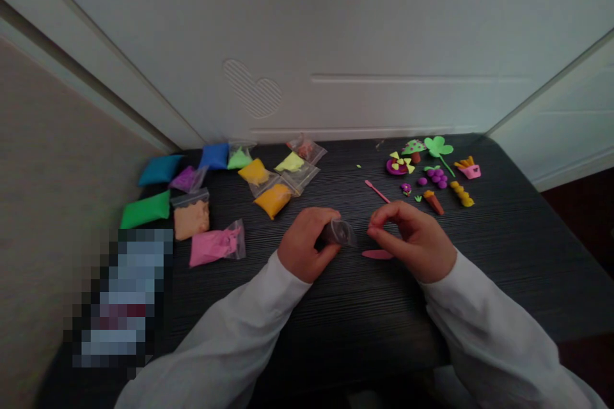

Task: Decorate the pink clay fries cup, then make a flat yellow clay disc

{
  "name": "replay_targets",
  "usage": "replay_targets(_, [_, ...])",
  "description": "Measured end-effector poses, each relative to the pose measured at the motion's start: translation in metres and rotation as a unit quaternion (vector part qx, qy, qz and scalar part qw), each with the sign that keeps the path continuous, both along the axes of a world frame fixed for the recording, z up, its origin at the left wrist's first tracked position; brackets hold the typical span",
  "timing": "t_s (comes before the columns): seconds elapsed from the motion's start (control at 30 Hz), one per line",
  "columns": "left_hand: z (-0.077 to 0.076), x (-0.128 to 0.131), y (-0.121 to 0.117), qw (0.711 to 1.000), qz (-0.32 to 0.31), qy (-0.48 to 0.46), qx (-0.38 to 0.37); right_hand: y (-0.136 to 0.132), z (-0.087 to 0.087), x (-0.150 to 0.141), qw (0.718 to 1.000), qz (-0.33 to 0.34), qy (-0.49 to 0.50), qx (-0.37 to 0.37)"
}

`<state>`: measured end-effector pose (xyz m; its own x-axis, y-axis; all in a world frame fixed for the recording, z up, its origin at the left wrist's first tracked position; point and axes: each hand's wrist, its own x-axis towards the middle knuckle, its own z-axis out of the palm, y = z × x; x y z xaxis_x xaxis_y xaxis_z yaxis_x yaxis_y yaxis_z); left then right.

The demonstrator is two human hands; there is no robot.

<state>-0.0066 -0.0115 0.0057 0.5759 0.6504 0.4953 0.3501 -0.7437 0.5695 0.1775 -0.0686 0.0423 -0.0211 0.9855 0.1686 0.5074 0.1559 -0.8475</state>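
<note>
My left hand (307, 243) is closed around a small clear plastic bag (343, 232), whose open-looking end points to the right; what the bag holds is hidden by my fingers. Just right of it, my right hand (417, 239) is raised over the table with thumb and fingertips pinched together. Whatever sits in that pinch is too small to make out. Below my right fingers lies a pink flat modelling tool (377, 255), partly covered by the hand. A thin pink stick tool (377, 191) rests just beyond the same hand.
On the dark table (268, 294), several bags of coloured clay, among them pink (211, 248), orange (272, 200) and green (145, 209), lie left. Small clay figures stand at back right, including a clover (437, 147) and grapes (437, 177). A blurred-out rectangular object (125, 297) lies front left.
</note>
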Motion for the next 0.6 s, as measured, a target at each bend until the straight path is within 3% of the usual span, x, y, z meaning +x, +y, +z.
replay_targets(0.07, [0.0, 0.001, -0.001, 1.0, -0.002, 0.023, 0.012, -0.003, 0.001, -0.005, 1.0, -0.004, 0.016, 0.014])
replay_targets(0.2, [-0.001, 0.002, -0.002, 0.999, -0.007, 0.047, 0.012, -0.004, -0.001, -0.013, 0.994, -0.014, -0.091, 0.06])
replay_targets(0.33, [0.0, 0.002, -0.003, 0.999, -0.025, 0.048, -0.001, -0.004, -0.003, -0.014, 0.989, -0.03, -0.117, 0.085])
replay_targets(0.6, [0.004, 0.004, -0.005, 0.993, -0.048, 0.003, -0.106, -0.006, -0.002, -0.011, 0.983, 0.008, -0.144, 0.112])
